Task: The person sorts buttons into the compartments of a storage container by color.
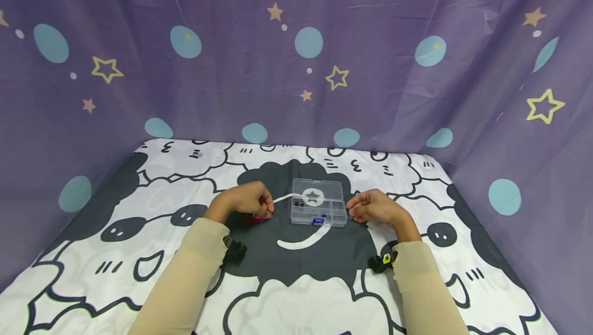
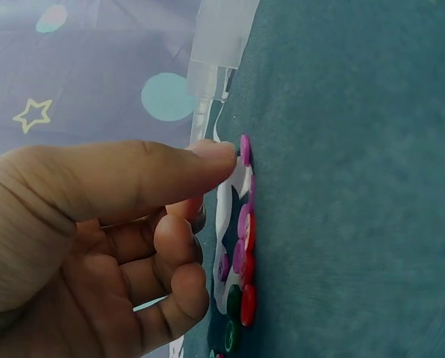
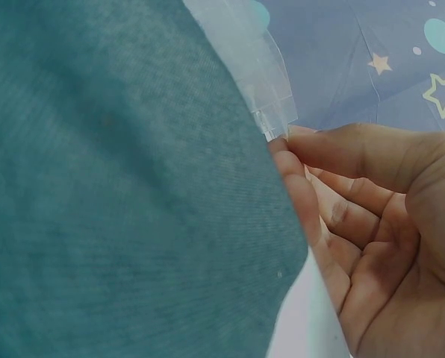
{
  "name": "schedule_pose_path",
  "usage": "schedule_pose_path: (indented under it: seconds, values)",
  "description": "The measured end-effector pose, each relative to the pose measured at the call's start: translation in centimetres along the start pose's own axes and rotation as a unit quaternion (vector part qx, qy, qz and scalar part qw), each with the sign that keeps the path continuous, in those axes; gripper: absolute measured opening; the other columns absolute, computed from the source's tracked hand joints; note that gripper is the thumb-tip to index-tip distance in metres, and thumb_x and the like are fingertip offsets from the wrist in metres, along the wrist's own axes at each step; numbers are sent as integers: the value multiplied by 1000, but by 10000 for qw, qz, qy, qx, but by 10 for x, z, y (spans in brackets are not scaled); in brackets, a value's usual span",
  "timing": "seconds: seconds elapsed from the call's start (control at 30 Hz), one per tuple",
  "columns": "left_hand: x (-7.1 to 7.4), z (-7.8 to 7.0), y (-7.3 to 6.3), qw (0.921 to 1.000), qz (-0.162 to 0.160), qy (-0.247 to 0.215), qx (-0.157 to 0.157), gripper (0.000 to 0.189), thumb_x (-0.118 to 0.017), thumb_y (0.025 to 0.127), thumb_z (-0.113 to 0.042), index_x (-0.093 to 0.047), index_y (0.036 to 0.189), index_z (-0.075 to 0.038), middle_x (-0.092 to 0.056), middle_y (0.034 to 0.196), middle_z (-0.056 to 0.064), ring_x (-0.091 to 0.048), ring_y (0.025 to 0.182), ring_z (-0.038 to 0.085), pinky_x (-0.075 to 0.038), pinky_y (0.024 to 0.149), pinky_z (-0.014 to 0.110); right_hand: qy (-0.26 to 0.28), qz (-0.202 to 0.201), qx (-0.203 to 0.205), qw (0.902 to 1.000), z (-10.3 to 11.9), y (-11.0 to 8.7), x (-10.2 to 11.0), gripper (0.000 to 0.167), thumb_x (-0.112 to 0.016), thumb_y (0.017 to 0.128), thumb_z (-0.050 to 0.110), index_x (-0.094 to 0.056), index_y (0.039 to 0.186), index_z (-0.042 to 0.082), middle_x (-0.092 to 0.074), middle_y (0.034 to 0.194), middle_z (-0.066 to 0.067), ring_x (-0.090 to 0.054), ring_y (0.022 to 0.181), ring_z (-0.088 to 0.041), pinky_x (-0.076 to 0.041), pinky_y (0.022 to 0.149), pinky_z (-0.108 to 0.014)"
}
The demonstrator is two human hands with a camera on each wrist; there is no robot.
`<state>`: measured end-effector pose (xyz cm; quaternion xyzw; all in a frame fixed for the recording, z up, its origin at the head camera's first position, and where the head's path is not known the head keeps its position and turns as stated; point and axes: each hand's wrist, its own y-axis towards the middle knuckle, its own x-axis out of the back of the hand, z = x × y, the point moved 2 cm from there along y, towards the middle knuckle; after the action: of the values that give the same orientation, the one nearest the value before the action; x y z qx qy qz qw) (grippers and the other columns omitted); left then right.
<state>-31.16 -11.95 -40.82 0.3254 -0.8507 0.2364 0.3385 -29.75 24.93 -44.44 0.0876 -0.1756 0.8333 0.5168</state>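
Note:
A clear plastic compartment box (image 1: 319, 211) stands with its lid (image 1: 330, 189) raised at the back. My left hand (image 1: 250, 200) is left of it, low over a cluster of small round buttons (image 1: 256, 218). In the left wrist view its thumb and index finger come together beside a magenta button (image 2: 245, 149); whether they hold a button is hidden. Red buttons (image 2: 249, 304) and green buttons (image 2: 233, 302) lie close by. At the box's right side, my right hand (image 1: 377, 206) pinches its edge between thumb and index finger, its other fingers curled below.
A few small dark pieces (image 1: 298, 204) sit in a left compartment, and something blue (image 1: 318, 221) shows at the box's front. The patterned cloth (image 1: 296, 260) covers the surface, and a purple curtain (image 1: 241, 93) hangs behind it.

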Motion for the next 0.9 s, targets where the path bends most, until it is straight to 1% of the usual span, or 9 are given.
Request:
schedule_pose_path:
  seconds: [0.27, 0.4, 0.67, 0.9]
  values:
    - [-1, 4, 3, 9998, 21, 123, 165, 6, -80, 83, -4, -75, 84, -7, -62, 68, -5, -54, 60, 7, -45, 58, 24, 6, 7, -10, 10000, -1, 1, 0, 20, -63, 94, -4, -67, 112, -12, -72, 89, -9, -69, 78, -18, -59, 73, -33]
    - [-2, 7, 4, 9996, 22, 227, 169, 5, -80, 84, -5, -75, 84, -7, -61, 68, -5, -54, 61, 7, -45, 59, 24, 0, 6, -17, 10000, -2, 1, 0, 21, -64, 94, -4, -67, 113, -12, -72, 90, -9, -69, 78, -18, -59, 72, -33]
    - [-4, 4, 5, 9989, 25, 457, 106, 6, -80, 82, -6, -75, 82, -9, -60, 66, -7, -53, 59, 6, -44, 58, 24, -21, 24, -25, 10000, -2, 1, 1, 21, -64, 94, -3, -67, 113, -12, -72, 90, -9, -69, 78, -18, -59, 73, -33]
    - [-4, 4, 7, 9980, 29, 585, 241, 8, -80, 82, -8, -74, 80, -12, -59, 64, -8, -52, 58, 5, -43, 57, 23, -13, 4, -49, 10000, -1, 0, 1, 20, -64, 95, -3, -67, 113, -12, -72, 90, -9, -69, 79, -19, -59, 73, -33]
